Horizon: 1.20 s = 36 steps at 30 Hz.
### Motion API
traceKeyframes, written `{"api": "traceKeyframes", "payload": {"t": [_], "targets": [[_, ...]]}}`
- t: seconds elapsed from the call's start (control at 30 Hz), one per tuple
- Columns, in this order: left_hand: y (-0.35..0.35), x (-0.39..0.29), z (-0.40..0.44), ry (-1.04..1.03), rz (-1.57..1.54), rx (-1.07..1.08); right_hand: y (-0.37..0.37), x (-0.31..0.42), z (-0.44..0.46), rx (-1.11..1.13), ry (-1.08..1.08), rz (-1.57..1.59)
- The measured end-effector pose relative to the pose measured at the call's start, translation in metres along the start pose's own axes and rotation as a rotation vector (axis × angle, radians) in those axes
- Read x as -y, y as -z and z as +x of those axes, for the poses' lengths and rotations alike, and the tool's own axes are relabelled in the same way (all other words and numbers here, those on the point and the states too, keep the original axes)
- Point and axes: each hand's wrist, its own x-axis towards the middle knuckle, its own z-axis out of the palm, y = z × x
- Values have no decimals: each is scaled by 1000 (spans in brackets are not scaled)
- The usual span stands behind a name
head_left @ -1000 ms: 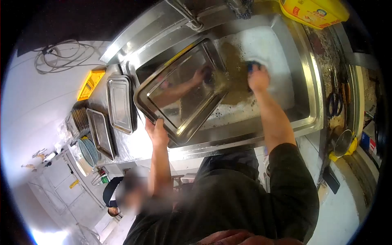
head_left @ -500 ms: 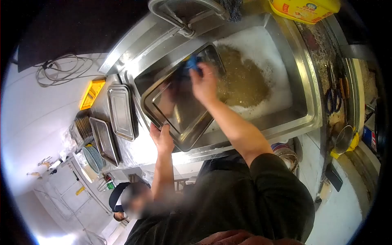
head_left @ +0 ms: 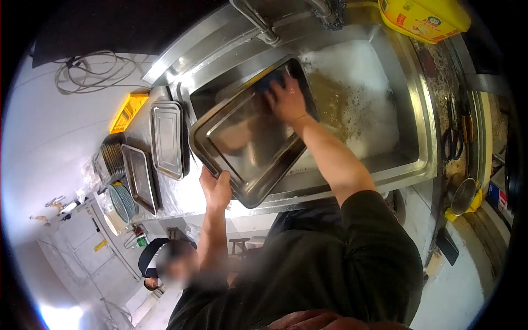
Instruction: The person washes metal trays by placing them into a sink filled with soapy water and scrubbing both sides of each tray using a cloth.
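A rectangular metal tray (head_left: 250, 143) is tilted over the sink (head_left: 422, 140), its wet inside facing me. My left hand (head_left: 215, 188) grips its near left corner, thumb on the rim and fingers behind. Against the inner surface near the far end, my right hand (head_left: 289, 100) presses a blue scrubbing pad (head_left: 269, 82), mostly covered by the spread fingers. Whether the pad is sponge or cloth I cannot tell. Murky, foamy water (head_left: 357, 93) lies in the sink to the right of the tray.
Two more metal trays, one nearer the sink (head_left: 167, 140) and one farther left (head_left: 139, 179), lie on the left counter beside a yellow plastic piece (head_left: 128, 113). A faucet (head_left: 258, 25) and a yellow container (head_left: 423, 19) stand behind. Scissors (head_left: 452, 143) and a strainer (head_left: 462, 195) are at right. Another person (head_left: 157, 258) is lower left.
My right hand has moved slightly right, its fingers now flatter over the blue pad. The left hand keeps its hold on the tray. The whole view has shifted a little.
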Motion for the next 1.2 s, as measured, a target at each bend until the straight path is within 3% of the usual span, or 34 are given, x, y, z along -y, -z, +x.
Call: {"api": "traceKeyframes", "payload": {"t": [0.07, 0.27, 0.37, 0.47, 0.53, 0.63, 0.73, 0.8, 0.83, 0.93, 1.03, 1.07, 1.17, 1.2], "targets": [[3, -9, -7, -67, 17, -4, -2, -20, 10, -19, -160, -93], [-4, -16, -17, -138, -6, 1, 39, -4, 52, 372, -542, -120], [-17, -24, -19, -117, -101, -61, 5, -40, 31, 276, -592, 77], [-19, -13, -20, -97, -145, -89, -1, -47, 7, 239, -857, 402], [-13, -9, -17, -87, -114, -94, 8, -34, -11, 421, -1045, 359], [-2, 0, -4, -105, -50, -149, 14, -25, -41, 303, -1041, 540], [0, -3, -5, -106, -15, -153, 49, 23, -30, -80, -826, 864], [-3, -3, -8, -77, -17, -138, 50, 47, -17, -196, -612, 708], [-4, -3, -12, -123, 61, -84, 60, 74, 4, -231, -381, 542], [4, -12, -29, -190, 121, -19, 52, 65, 34, -401, -379, 266], [11, -10, -38, -181, -34, -58, 50, 18, 44, -442, -477, 177], [14, -13, -42, -168, -17, -52, 44, -10, 44, -421, -440, 114], [10, -19, -43, -162, -22, -57, 60, -32, 47, -289, -627, 164], [9, -18, -40, -234, 156, -65, 67, -36, 42, -226, -682, 217]]}}
